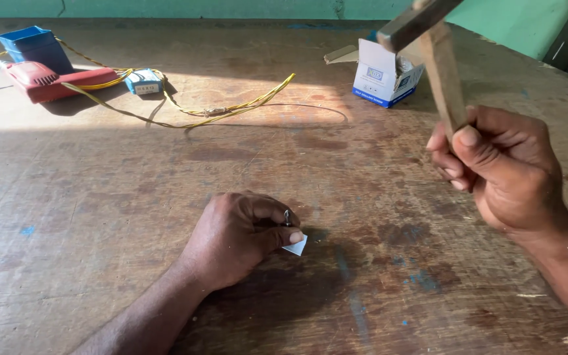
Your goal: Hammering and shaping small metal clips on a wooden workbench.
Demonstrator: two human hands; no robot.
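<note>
Worn wooden workbench (133,197), sunlit at rear. Right hand (504,167) raised w/ fingers wrapped tight round wooden handle of hammer (432,46), head up near top edge. Left hand (241,236) rests on bench, thumb & forefinger pinching small nail (287,217) upright over white clip (296,246). Behind: red tool (37,80), blue tub (34,46), yellow wire (218,110), white-blue carton (382,75).
</note>
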